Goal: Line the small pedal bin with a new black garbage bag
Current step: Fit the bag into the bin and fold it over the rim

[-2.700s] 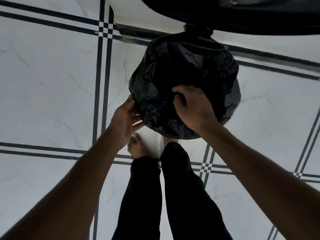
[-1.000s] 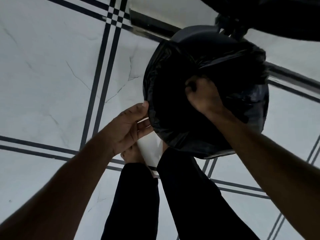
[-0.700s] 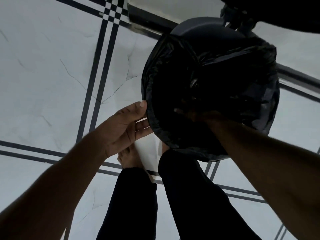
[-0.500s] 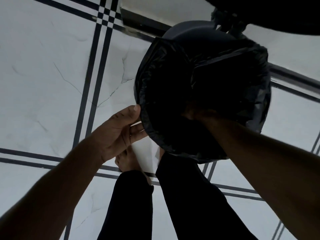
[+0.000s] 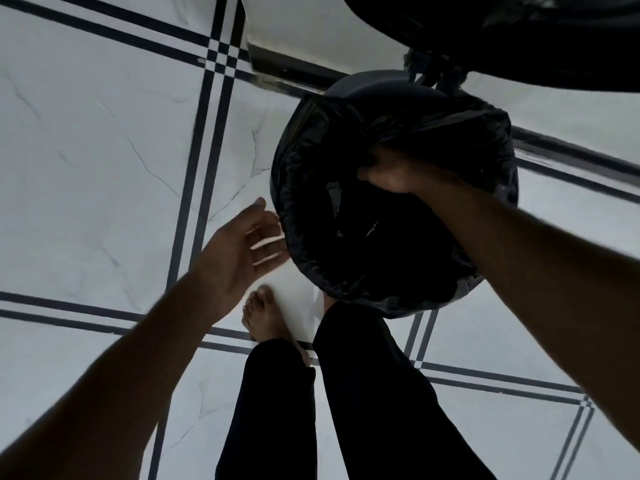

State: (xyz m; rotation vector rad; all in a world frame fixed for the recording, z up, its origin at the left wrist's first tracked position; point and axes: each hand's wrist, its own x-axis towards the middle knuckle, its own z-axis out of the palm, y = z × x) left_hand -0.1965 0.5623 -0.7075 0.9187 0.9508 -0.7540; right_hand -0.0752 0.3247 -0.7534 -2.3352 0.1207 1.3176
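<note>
A black garbage bag (image 5: 311,188) is draped over the rim of the small round pedal bin (image 5: 367,85), whose dark lid shows at the back. My right hand (image 5: 398,171) reaches down into the bag's mouth with its fingers curled into the plastic there. My left hand (image 5: 242,251) hovers just left of the bag's rim, fingers spread, holding nothing; its fingertips are close to the plastic, whether they touch it I cannot tell.
White marble floor tiles (image 5: 86,168) with dark striped borders lie all around. My bare foot (image 5: 266,317) and black-trousered legs (image 5: 363,393) stand right in front of the bin. A large dark object (image 5: 519,36) overhangs at the top right.
My left hand has let go of the bag's rim and opened. My right hand has moved from the near edge deeper toward the far side of the bag's mouth.
</note>
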